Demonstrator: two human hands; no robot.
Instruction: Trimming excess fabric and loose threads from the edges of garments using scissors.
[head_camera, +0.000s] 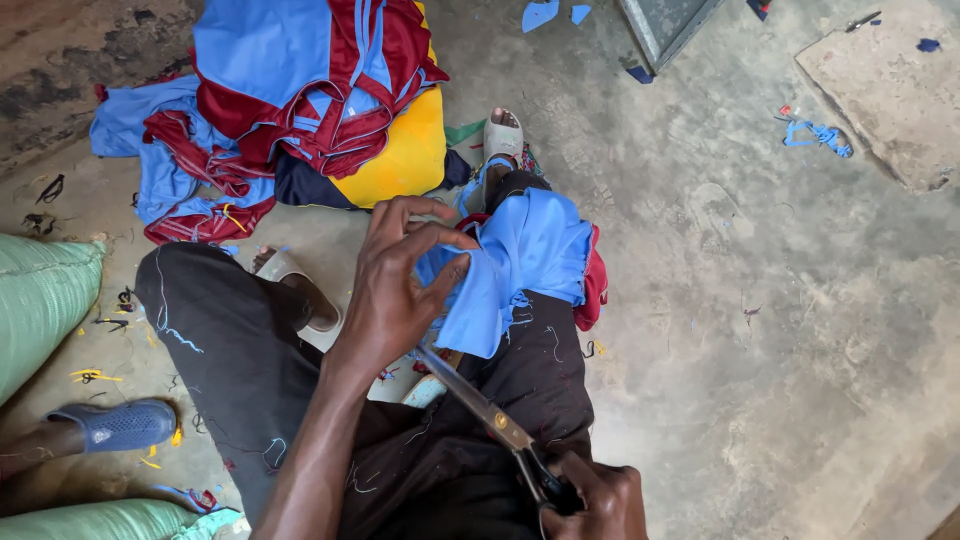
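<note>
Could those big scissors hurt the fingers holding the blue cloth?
Possibly. The scissors in the right hand point their blades right under the left hand, which pinches the blue cloth, so a slip could nick a finger. The blades also lie just above the dark trousers on the lap, so they might snip those or poke the leg.

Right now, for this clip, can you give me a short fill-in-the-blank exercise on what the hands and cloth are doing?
1. The left hand grips a piece of light ____ fabric on the knee.
2. The right hand holds a pair of metal ____.
3. The blades point toward the ____.
4. The pile of blue and maroon garments lies on a ____ cushion.

Missing: blue; scissors; fabric; yellow
</note>
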